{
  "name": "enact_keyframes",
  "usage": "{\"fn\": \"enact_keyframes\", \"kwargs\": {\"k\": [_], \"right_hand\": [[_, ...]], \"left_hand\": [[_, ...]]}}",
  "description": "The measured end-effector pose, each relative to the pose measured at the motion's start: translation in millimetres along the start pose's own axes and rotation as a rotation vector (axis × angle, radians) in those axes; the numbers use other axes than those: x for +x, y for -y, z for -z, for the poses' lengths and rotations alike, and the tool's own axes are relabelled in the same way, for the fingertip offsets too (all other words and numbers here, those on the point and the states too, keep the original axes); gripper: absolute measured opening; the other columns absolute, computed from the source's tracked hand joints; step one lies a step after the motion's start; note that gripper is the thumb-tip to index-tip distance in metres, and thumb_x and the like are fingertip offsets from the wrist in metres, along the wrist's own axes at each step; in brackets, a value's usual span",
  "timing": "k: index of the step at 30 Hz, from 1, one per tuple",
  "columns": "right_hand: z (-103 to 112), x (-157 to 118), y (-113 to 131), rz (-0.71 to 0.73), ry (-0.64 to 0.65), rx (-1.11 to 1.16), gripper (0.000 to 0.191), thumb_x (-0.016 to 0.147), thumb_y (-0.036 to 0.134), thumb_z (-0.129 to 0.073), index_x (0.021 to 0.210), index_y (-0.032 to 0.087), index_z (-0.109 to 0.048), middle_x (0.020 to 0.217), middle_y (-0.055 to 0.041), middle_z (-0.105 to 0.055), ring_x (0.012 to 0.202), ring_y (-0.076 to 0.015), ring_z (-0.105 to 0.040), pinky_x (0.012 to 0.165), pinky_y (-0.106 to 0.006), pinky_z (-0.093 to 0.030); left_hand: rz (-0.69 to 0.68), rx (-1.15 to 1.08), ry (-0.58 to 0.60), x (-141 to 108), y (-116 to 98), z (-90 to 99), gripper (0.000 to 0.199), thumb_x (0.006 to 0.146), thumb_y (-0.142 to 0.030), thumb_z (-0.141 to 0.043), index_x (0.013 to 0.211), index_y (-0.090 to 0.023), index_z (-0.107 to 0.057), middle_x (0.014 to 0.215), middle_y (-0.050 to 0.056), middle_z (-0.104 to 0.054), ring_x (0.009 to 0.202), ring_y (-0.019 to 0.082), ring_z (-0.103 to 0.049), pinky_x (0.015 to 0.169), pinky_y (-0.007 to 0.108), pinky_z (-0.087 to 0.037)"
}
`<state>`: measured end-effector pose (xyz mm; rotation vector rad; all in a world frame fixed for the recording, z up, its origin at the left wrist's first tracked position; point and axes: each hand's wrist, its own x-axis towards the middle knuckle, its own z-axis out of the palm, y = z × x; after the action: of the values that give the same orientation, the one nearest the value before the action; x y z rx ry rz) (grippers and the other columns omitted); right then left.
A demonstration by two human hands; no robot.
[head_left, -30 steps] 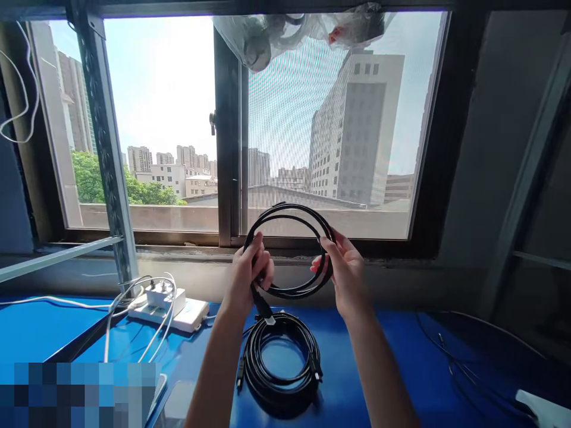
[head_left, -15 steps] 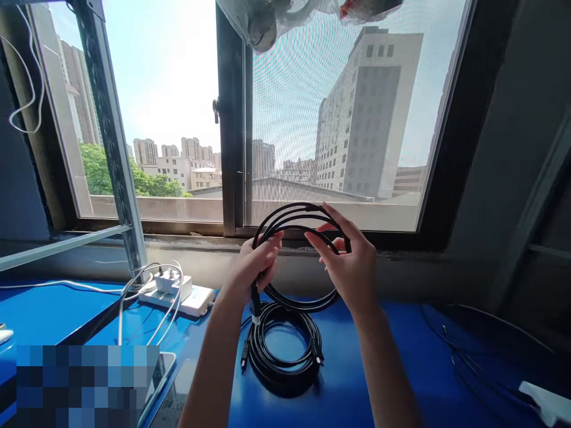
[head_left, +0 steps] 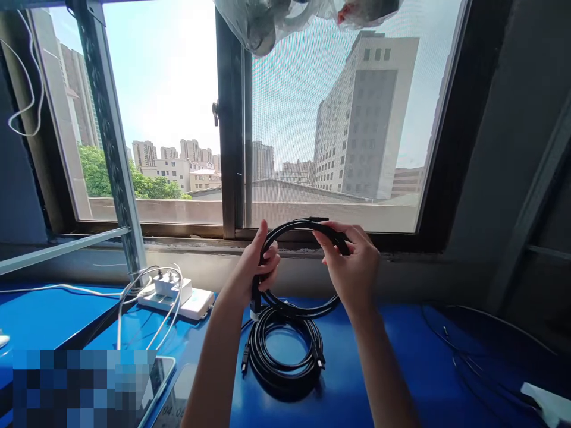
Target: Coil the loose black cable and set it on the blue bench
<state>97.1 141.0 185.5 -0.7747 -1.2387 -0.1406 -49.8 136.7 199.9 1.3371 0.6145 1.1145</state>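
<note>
A black cable loop is held upright in the air between both hands. My left hand wraps its fingers round the loop's left side, thumb pointing up. Fingers and thumb of my right hand pinch the upper right of the loop. A dark connector end shows at the top of the loop. Just below and behind, a second coiled black cable lies flat on the blue table, with connector ends at its left and right sides.
At the left, a white power strip with plugs and white cables stands near a metal shelf post. A phone lies front left. Thin black cables and a white object are at right. Plastic bags hang above.
The loop's strands, spread apart before, are now gathered into a tighter bundle. My left thumb has lifted upright, and my right fingers have closed in on the loop.
</note>
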Motion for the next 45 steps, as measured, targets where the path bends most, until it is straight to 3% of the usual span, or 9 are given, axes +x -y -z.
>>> {"fn": "enact_keyframes", "kwargs": {"k": [8, 12, 16, 24, 28, 32, 37, 43, 45], "right_hand": [[-7.5, -4.1, -3.6, 0.105, -0.065, -0.105, 0.049, 0.079, 0.056, -0.056, 0.114, 0.022, -0.059, 0.116, -0.0121, -0.054, 0.097, -0.0222, -0.057, 0.063, -0.030, -0.052], [-7.1, -3.6, -4.5, 0.060, 0.023, -0.108, 0.054, 0.076, 0.065, -0.053, 0.107, 0.022, -0.064, 0.116, -0.0108, -0.058, 0.084, -0.0196, -0.060, 0.056, -0.029, -0.047], [-7.9, -4.4, 0.2, -0.098, 0.089, -0.123, 0.055, 0.072, 0.071, -0.050, 0.087, 0.021, -0.068, 0.082, -0.0047, -0.067, 0.070, -0.0176, -0.059, 0.054, -0.026, -0.041], [1.6, 0.7, 11.7, -0.172, 0.058, -0.056, 0.048, 0.065, 0.065, -0.061, 0.057, 0.017, -0.067, 0.060, -0.0030, -0.064, 0.053, -0.0124, -0.054, 0.051, -0.024, -0.036], [8.9, 4.0, 21.4, -0.374, 0.231, 0.225, 0.043, 0.062, 0.057, -0.067, 0.048, 0.016, -0.062, 0.044, 0.0002, -0.053, 0.042, -0.0077, -0.044, 0.042, -0.021, -0.031], [13.4, 6.6, 28.8, -0.582, 0.413, 0.604, 0.039, 0.057, 0.054, -0.071, 0.051, 0.017, -0.061, 0.048, 0.0000, -0.056, 0.038, -0.0053, -0.041, 0.037, -0.019, -0.031], [16.2, 6.7, 30.8, -0.575, 0.580, 0.679, 0.040, 0.061, 0.056, -0.067, 0.063, 0.016, -0.064, 0.049, 0.0026, -0.051, 0.034, -0.0037, -0.037, 0.031, -0.017, -0.028], [8.5, 2.6, 19.7, -0.239, 0.170, 0.193, 0.052, 0.064, 0.040, -0.073, 0.109, 0.019, -0.060, 0.093, -0.0053, -0.064, 0.047, -0.0074, -0.054, 0.038, -0.020, -0.044], [7.8, 3.1, 12.5, -0.162, 0.161, 0.185, 0.048, 0.068, 0.040, -0.070, 0.111, 0.020, -0.059, 0.097, -0.0050, -0.064, 0.045, -0.0065, -0.053, 0.040, -0.021, -0.047]], "left_hand": [[-0.012, 0.072, -0.058, -8.8, -9.4, -0.6, 0.068, 0.082, -0.063, -0.050, 0.043, -0.017, -0.017, 0.036, -0.005, -0.011, 0.029, 0.001, -0.012, 0.031, 0.017, -0.004], [-0.058, 0.145, -0.049, -14.5, -12.2, 4.9, 0.072, 0.071, -0.069, -0.057, 0.041, -0.018, -0.017, 0.036, -0.005, -0.013, 0.030, 0.001, -0.013, 0.030, 0.018, -0.004], [-0.220, 0.246, -0.076, -18.7, -10.8, 7.9, 0.075, 0.049, -0.076, -0.068, 0.042, -0.018, -0.020, 0.036, -0.006, -0.015, 0.031, 0.001, -0.013, 0.030, 0.019, -0.004], [-0.392, 0.198, -0.294, -12.8, -8.2, 8.3, 0.068, 0.064, -0.062, -0.068, 0.042, -0.018, -0.021, 0.034, -0.006, -0.014, 0.029, 0.003, -0.015, 0.029, 0.020, -0.007], [-0.422, 0.093, -0.191, -10.9, -8.4, 6.7, 0.069, 0.060, -0.062, -0.073, 0.043, -0.019, -0.021, 0.034, -0.007, -0.014, 0.028, 0.003, -0.015, 0.027, 0.019, -0.007], [-0.386, 0.009, -0.086, -7.1, -6.3, 1.3, 0.071, 0.056, -0.062, -0.074, 0.043, -0.018, -0.021, 0.034, -0.007, -0.015, 0.028, 0.002, -0.016, 0.026, 0.017, -0.009], [-0.328, -0.048, -0.115, 1.9, 0.0, 0.5, 0.064, 0.061, -0.063, -0.071, 0.050, -0.018, -0.027, 0.039, -0.008, -0.019, 0.030, 0.003, -0.019, 0.028, 0.016, -0.015], [-0.166, 0.082, -0.155, 7.1, 6.0, 9.3, 0.069, 0.060, -0.067, -0.069, 0.050, -0.018, -0.022, 0.040, -0.008, -0.018, 0.031, 0.002, -0.018, 0.030, 0.017, -0.011], [-0.070, 0.114, -0.204, 8.9, 7.0, 10.8, 0.065, 0.069, -0.067, -0.062, 0.053, -0.018, -0.023, 0.041, -0.008, -0.019, 0.031, 0.002, -0.017, 0.031, 0.017, -0.009]]}}
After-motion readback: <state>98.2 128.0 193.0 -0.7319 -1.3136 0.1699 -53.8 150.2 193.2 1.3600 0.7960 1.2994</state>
